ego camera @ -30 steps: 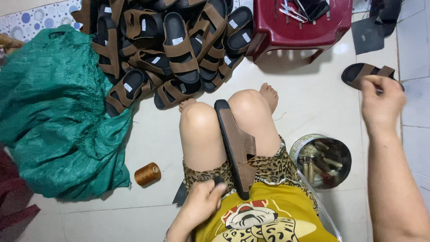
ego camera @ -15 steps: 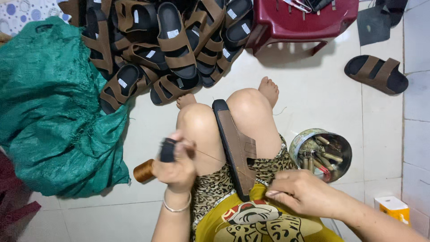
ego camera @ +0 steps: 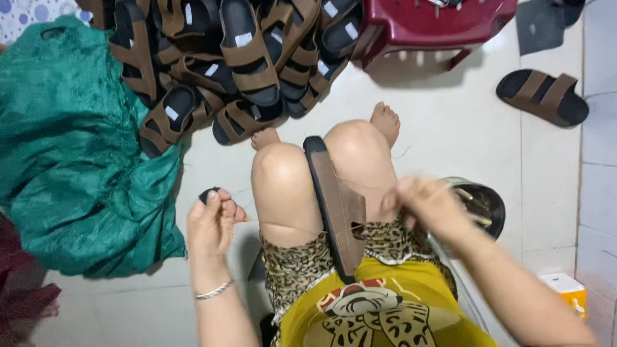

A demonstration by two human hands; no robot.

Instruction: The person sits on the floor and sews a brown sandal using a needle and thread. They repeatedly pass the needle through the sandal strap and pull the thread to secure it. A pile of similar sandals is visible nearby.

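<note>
Head view: the brown sandal sole (ego camera: 335,212) is wedged upright between the knees, same as half a second back. What changed: the left hand (ego camera: 211,225) swung out to the left of the thigh, pinching a small dark tool (ego camera: 207,194), thin thread (ego camera: 302,229) running from it to the sole. The right hand (ego camera: 429,207) came up right beside the sole, blurry, so can't tell its grip. Just past it sits the metal tin (ego camera: 485,204); the sandal pile (ego camera: 238,64) lies beyond the knees.

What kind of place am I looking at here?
Probably a home workshop for sandal making: a pile of brown-strapped sandals on the tiled floor, a sandal sole gripped between the knees, a tin of tools.
</note>
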